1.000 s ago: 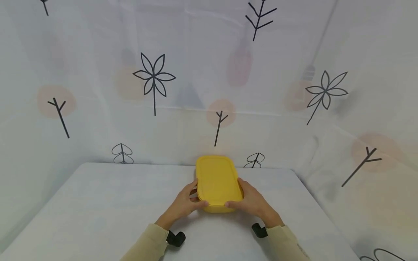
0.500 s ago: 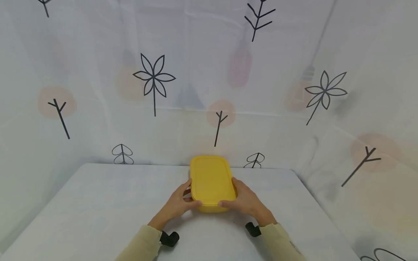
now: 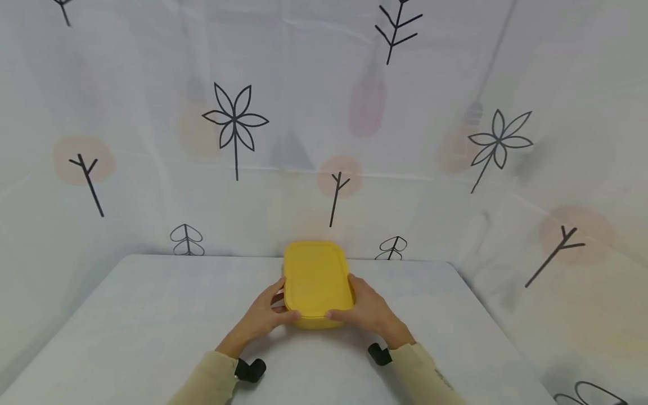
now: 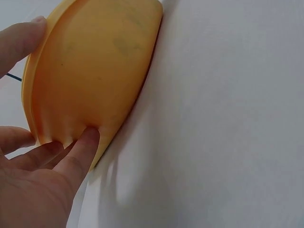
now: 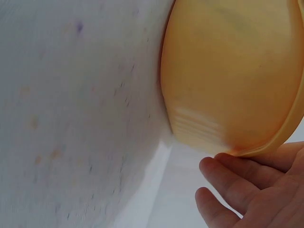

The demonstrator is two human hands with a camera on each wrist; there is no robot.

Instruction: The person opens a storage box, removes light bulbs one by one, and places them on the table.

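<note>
A yellow rectangular plastic food container [image 3: 319,281] with its lid on stands at the far middle of the table, in the head view. Its left side is held by my left hand [image 3: 260,315], thumb at the near left corner and fingers along the wall. My right hand [image 3: 372,309] holds the opposite side, its thumb at the near right corner. In the left wrist view, fingertips [image 4: 90,135] press into the container's side wall [image 4: 104,61] below the lid rim. The right wrist view shows fingers [image 5: 232,183] at the lower edge of the container wall [image 5: 228,71]; that thumb is hidden there.
A white cloth covers the table [image 3: 167,315]. Behind it hangs a pale patterned curtain [image 3: 288,208] with plant drawings, close to the container's far end. Black wrist mounts [image 3: 250,371] show at the sleeve cuffs.
Both hands have moved the container steadily to the left along the table, keeping the same grip. The head view has shifted slightly.
</note>
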